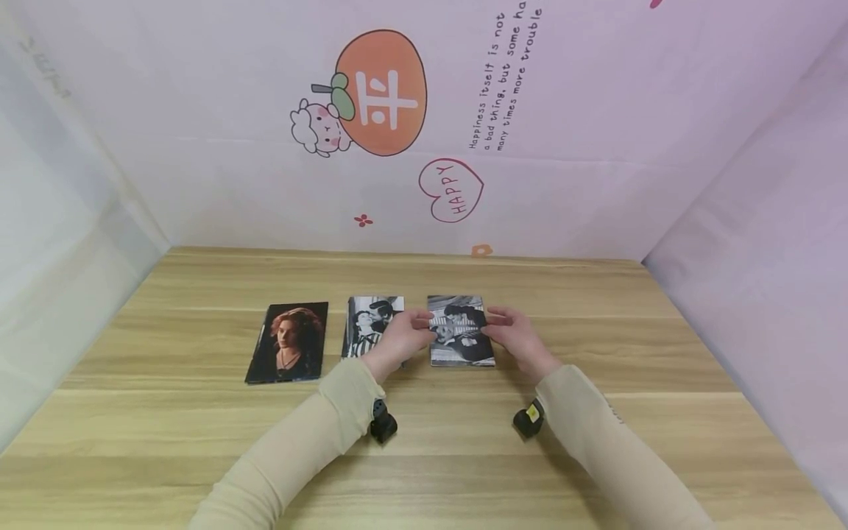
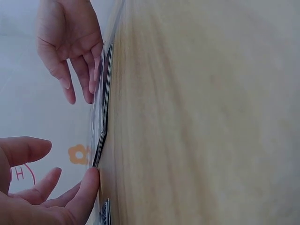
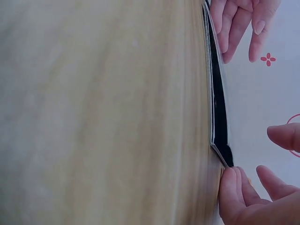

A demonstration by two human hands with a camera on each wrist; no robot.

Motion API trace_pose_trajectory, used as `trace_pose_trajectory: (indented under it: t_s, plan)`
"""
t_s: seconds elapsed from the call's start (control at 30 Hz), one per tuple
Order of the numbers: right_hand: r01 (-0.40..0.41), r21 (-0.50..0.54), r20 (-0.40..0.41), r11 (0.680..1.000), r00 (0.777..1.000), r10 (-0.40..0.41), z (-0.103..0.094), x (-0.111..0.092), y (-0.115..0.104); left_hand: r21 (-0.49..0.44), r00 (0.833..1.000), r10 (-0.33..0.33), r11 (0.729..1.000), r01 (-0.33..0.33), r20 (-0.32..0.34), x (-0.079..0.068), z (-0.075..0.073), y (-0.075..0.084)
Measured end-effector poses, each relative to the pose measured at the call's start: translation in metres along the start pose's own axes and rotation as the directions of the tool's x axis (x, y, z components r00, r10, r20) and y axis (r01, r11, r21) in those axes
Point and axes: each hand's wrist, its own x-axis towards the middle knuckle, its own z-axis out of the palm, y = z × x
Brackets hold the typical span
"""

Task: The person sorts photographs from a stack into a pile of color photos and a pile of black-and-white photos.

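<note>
A small stack of black-and-white photo cards (image 1: 462,346) lies flat between my hands, the top one picturing people close together. My left hand (image 1: 400,340) has its fingertips at the stack's left edge, thumb apart from the fingers. At the opposite edge, my right hand (image 1: 522,341) touches the side with extended fingers. In the left wrist view the stack's edge (image 2: 107,93) shows several thin layers; in the right wrist view the fingers (image 3: 228,185) meet its corner. Neither hand is wrapped round the cards.
Left of these, another black-and-white photo stack (image 1: 358,346) is partly covered by my left hand. Further left lies a dark stack (image 1: 290,344) with a colour portrait on top. The wooden table (image 1: 437,478) ends at a printed white backdrop (image 1: 570,199).
</note>
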Motion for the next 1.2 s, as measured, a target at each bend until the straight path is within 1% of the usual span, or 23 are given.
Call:
trace_pose_trajectory:
  t_s: [0.17, 0.33, 0.47, 0.57, 0.73, 0.83, 1.03, 1.2]
  plan:
    - [0.005, 0.05, -0.02, 0.999, 1.0, -0.004, 0.001, 0.0, -0.001, 0.017, 1.0, 0.017, 1.0, -0.017, 0.007, 0.0, -0.003, 0.001]
    - [0.005, 0.113, -0.066, 0.994, 0.998, 0.003, 0.002, -0.001, -0.003, -0.012, 0.999, 0.051, 0.999, -0.05, 0.0, 0.001, -0.005, 0.0]
    - [0.006, 0.125, -0.094, 0.992, 0.996, 0.006, 0.002, -0.003, -0.005, -0.033, 0.997, 0.079, 0.996, -0.079, -0.011, 0.002, -0.005, 0.0]
    - [0.007, 0.115, -0.099, 0.993, 0.995, 0.004, 0.001, -0.003, -0.006, -0.033, 0.997, 0.079, 0.996, -0.079, -0.013, 0.001, -0.005, -0.001]
    - [-0.004, 0.119, -0.097, 0.993, 0.995, 0.015, 0.001, -0.003, -0.004, -0.042, 0.998, 0.057, 0.997, -0.058, -0.011, -0.001, -0.007, -0.002]
    - [-0.01, 0.127, -0.092, 0.992, 0.996, 0.022, 0.004, -0.003, -0.003, -0.06, 0.999, 0.047, 0.997, -0.048, -0.015, -0.003, -0.01, -0.004]
    - [-0.034, 0.132, -0.077, 0.991, 0.996, 0.045, 0.01, -0.005, -0.005, -0.071, 0.998, 0.049, 0.996, -0.051, -0.032, -0.009, -0.015, -0.006]
    - [-0.052, 0.144, -0.082, 0.988, 0.995, 0.064, 0.015, -0.008, -0.009, -0.042, 0.998, 0.054, 0.998, -0.055, -0.038, -0.013, -0.021, -0.007]
